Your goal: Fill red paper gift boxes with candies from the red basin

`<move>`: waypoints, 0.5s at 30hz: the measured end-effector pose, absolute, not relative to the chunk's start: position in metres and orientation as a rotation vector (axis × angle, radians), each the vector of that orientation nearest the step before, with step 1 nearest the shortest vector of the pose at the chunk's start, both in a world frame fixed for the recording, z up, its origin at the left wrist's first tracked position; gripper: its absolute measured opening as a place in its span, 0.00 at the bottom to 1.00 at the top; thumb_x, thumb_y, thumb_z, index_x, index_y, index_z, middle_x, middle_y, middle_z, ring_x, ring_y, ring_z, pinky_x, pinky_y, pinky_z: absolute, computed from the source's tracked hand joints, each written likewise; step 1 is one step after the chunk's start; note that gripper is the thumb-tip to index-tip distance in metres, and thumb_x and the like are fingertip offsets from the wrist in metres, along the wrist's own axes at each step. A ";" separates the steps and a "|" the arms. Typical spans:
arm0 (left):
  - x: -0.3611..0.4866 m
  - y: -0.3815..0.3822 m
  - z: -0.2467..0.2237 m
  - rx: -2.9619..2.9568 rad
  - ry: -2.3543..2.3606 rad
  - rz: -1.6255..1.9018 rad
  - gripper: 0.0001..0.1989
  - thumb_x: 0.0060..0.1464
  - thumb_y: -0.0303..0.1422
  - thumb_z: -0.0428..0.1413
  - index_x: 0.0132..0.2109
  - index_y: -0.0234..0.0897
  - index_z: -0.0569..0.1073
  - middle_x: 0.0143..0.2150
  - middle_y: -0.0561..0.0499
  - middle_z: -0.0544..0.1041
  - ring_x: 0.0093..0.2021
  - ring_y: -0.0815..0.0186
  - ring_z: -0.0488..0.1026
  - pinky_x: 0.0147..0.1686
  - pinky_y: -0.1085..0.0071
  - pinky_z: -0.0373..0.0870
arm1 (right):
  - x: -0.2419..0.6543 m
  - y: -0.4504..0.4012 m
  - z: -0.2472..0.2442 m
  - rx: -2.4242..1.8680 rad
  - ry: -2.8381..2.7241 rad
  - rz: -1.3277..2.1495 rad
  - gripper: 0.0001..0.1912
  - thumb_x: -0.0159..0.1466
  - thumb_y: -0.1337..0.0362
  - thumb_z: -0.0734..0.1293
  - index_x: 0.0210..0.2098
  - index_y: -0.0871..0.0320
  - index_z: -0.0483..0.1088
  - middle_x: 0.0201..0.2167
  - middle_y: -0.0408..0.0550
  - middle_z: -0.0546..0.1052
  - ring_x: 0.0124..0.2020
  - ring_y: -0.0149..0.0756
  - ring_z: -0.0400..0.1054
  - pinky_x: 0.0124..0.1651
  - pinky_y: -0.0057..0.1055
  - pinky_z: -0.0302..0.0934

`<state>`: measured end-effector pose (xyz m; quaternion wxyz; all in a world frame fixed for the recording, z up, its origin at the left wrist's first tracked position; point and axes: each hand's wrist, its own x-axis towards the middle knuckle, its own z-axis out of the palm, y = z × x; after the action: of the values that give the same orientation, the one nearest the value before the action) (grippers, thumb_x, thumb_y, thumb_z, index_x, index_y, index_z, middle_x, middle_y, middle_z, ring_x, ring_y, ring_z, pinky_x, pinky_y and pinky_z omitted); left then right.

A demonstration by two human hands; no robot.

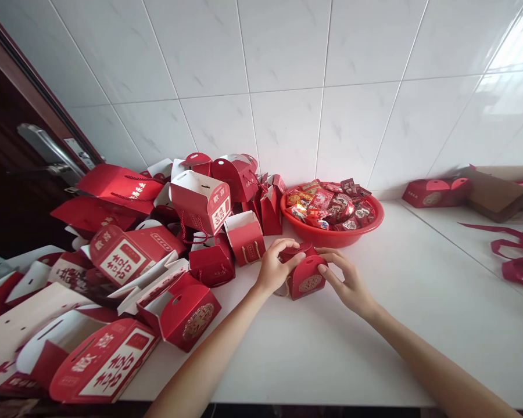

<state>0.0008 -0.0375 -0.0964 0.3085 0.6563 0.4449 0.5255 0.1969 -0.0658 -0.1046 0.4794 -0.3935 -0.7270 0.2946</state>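
Observation:
A small red gift box (pixel 308 283) with a gold round emblem stands on the white tabletop between my hands. From its left, my left hand (pixel 278 266) grips the upper edge, thumb on the near flap and fingers over the top. On the other side, my right hand (pixel 346 280) has its thumb and fingers closed on the right flap. The box's top flaps are drawn inward, and a beige cord shows at its lower left. Just behind it is a red plastic basin (pixel 331 237) full of wrapped candies (pixel 331 204).
A large heap of red and white gift boxes (pixel 126 252) covers the left side. On the right are a closed red box (pixel 436 193), a brown cardboard box (pixel 488 197) and a dark red ribbon (pixel 516 249). Behind rises a tiled wall (pixel 287 133); a door handle (pixel 50 145) is far left.

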 end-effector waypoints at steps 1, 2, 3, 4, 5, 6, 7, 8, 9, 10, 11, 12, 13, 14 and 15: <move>0.001 -0.039 -0.096 1.732 1.181 1.368 0.12 0.51 0.41 0.62 0.38 0.38 0.78 0.46 0.45 0.78 0.52 0.57 0.74 0.54 0.61 0.69 | 0.197 -0.065 -0.105 -0.960 -1.772 0.715 0.14 0.69 0.51 0.62 0.40 0.53 0.73 0.53 0.54 0.74 0.52 0.46 0.71 0.51 0.42 0.68; 0.001 -0.040 -0.095 1.722 1.188 1.348 0.12 0.52 0.41 0.61 0.38 0.38 0.78 0.47 0.44 0.78 0.53 0.57 0.74 0.55 0.61 0.69 | 0.197 -0.065 -0.106 -0.960 -1.772 0.711 0.14 0.69 0.51 0.62 0.40 0.53 0.73 0.53 0.54 0.74 0.52 0.46 0.71 0.51 0.42 0.68; 0.000 -0.041 -0.094 1.704 1.194 1.330 0.12 0.53 0.41 0.60 0.38 0.38 0.79 0.48 0.44 0.78 0.53 0.56 0.74 0.56 0.60 0.68 | 0.197 -0.065 -0.106 -0.962 -1.771 0.707 0.14 0.69 0.51 0.62 0.40 0.53 0.73 0.53 0.54 0.74 0.52 0.46 0.71 0.51 0.42 0.68; 0.000 -0.042 -0.093 1.678 1.198 1.316 0.13 0.55 0.42 0.58 0.38 0.37 0.80 0.49 0.43 0.78 0.54 0.56 0.74 0.57 0.60 0.68 | 0.197 -0.065 -0.106 -0.967 -1.768 0.702 0.14 0.69 0.51 0.62 0.41 0.53 0.73 0.53 0.54 0.74 0.53 0.46 0.70 0.52 0.42 0.67; 0.000 -0.043 -0.093 1.648 1.196 1.307 0.14 0.56 0.43 0.56 0.38 0.37 0.80 0.50 0.43 0.78 0.54 0.56 0.74 0.57 0.60 0.68 | 0.196 -0.064 -0.107 -0.973 -1.761 0.696 0.14 0.69 0.51 0.62 0.41 0.53 0.73 0.53 0.54 0.74 0.53 0.46 0.70 0.52 0.42 0.67; -0.001 -0.043 -0.092 1.623 1.186 1.299 0.16 0.57 0.43 0.54 0.38 0.37 0.80 0.50 0.43 0.78 0.54 0.56 0.74 0.57 0.60 0.68 | 0.196 -0.064 -0.107 -0.982 -1.751 0.692 0.14 0.68 0.51 0.63 0.42 0.53 0.72 0.52 0.54 0.75 0.52 0.46 0.70 0.53 0.43 0.67; -0.001 -0.044 -0.092 1.608 1.169 1.290 0.17 0.58 0.44 0.53 0.38 0.36 0.81 0.50 0.42 0.78 0.54 0.56 0.74 0.57 0.60 0.68 | 0.196 -0.064 -0.108 -0.993 -1.735 0.692 0.14 0.68 0.51 0.63 0.44 0.53 0.72 0.51 0.54 0.75 0.52 0.45 0.71 0.53 0.43 0.67; -0.001 -0.044 -0.091 1.601 1.153 1.280 0.18 0.58 0.44 0.53 0.38 0.36 0.81 0.50 0.42 0.78 0.55 0.56 0.73 0.57 0.60 0.68 | 0.195 -0.064 -0.109 -1.005 -1.715 0.699 0.15 0.68 0.51 0.63 0.46 0.53 0.71 0.50 0.54 0.76 0.51 0.45 0.71 0.52 0.43 0.67; -0.001 -0.045 -0.091 1.600 1.141 1.272 0.18 0.58 0.44 0.53 0.39 0.36 0.81 0.50 0.42 0.78 0.55 0.56 0.73 0.57 0.60 0.68 | 0.194 -0.064 -0.110 -1.015 -1.691 0.713 0.15 0.68 0.51 0.63 0.47 0.53 0.70 0.49 0.53 0.76 0.50 0.45 0.72 0.52 0.43 0.68; -0.001 -0.045 -0.091 1.604 1.140 1.265 0.17 0.56 0.44 0.55 0.39 0.36 0.81 0.51 0.42 0.78 0.55 0.55 0.73 0.57 0.60 0.67 | 0.193 -0.064 -0.111 -1.019 -1.667 0.730 0.16 0.67 0.51 0.64 0.49 0.53 0.69 0.49 0.53 0.76 0.49 0.44 0.72 0.52 0.43 0.68; -0.001 -0.046 -0.091 1.613 1.146 1.261 0.16 0.54 0.44 0.58 0.40 0.36 0.81 0.51 0.42 0.78 0.55 0.55 0.73 0.57 0.59 0.67 | 0.193 -0.063 -0.112 -1.019 -1.643 0.747 0.17 0.67 0.51 0.64 0.50 0.53 0.68 0.50 0.53 0.76 0.49 0.44 0.72 0.52 0.43 0.68; 0.000 -0.046 -0.092 1.621 1.157 1.260 0.16 0.51 0.43 0.60 0.40 0.36 0.80 0.52 0.42 0.78 0.55 0.55 0.73 0.57 0.59 0.67 | 0.192 -0.063 -0.113 -1.015 -1.622 0.759 0.18 0.66 0.51 0.65 0.51 0.52 0.68 0.50 0.53 0.76 0.49 0.43 0.72 0.52 0.43 0.69; 0.001 -0.046 -0.093 1.630 1.166 1.262 0.15 0.48 0.41 0.62 0.41 0.36 0.80 0.52 0.42 0.77 0.55 0.55 0.73 0.57 0.59 0.67 | 0.191 -0.063 -0.114 -1.010 -1.604 0.765 0.18 0.66 0.51 0.65 0.51 0.52 0.67 0.51 0.53 0.76 0.49 0.43 0.72 0.53 0.43 0.68; 0.001 -0.046 -0.094 1.637 1.167 1.266 0.15 0.46 0.39 0.64 0.41 0.37 0.80 0.53 0.42 0.77 0.55 0.55 0.73 0.57 0.59 0.67 | 0.190 -0.063 -0.115 -1.005 -1.591 0.768 0.18 0.66 0.50 0.65 0.50 0.52 0.67 0.51 0.52 0.75 0.49 0.43 0.72 0.53 0.43 0.68; 0.002 -0.046 -0.095 1.642 1.160 1.268 0.15 0.45 0.37 0.64 0.41 0.37 0.80 0.54 0.43 0.77 0.55 0.55 0.73 0.57 0.59 0.67 | 0.190 -0.062 -0.115 -1.005 -1.582 0.774 0.18 0.65 0.50 0.65 0.50 0.52 0.68 0.50 0.52 0.76 0.49 0.43 0.72 0.53 0.43 0.68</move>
<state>0.0018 -0.0460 -0.0948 0.3731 0.6409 0.4528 0.4950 0.1900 -0.0625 -0.1154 0.5288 -0.4206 -0.6623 0.3239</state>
